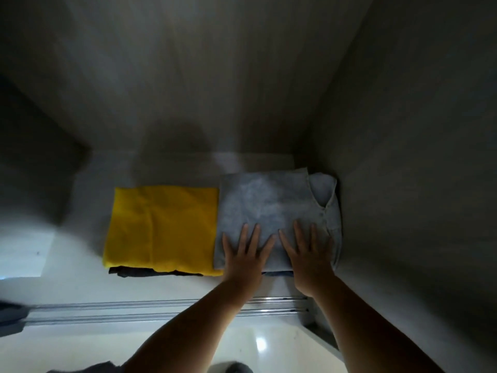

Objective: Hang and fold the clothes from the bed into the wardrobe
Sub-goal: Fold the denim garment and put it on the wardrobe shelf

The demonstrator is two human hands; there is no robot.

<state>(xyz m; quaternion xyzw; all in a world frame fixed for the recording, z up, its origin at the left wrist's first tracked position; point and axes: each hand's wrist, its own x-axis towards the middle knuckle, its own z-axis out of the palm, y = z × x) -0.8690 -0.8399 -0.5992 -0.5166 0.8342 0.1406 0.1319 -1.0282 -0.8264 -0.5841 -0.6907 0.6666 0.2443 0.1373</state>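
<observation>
A folded light-grey garment [271, 200] lies on the white wardrobe floor [172, 168], pushed against the right wall. My left hand [246, 254] and my right hand [309, 257] rest flat on its near edge, fingers spread, palms down. To its left lies a folded yellow garment [161, 227], stacked on a dark folded piece [129, 271] whose edge shows at the front. A blue layer peeks out under the grey garment near my right hand.
The wardrobe's back wall [201, 76] and right side wall [403, 157] close in the space. A metal sliding-door track [134, 309] runs along the front. Glossy floor [242, 345] lies below it. Dark fabric [10, 316] shows at the far left edge.
</observation>
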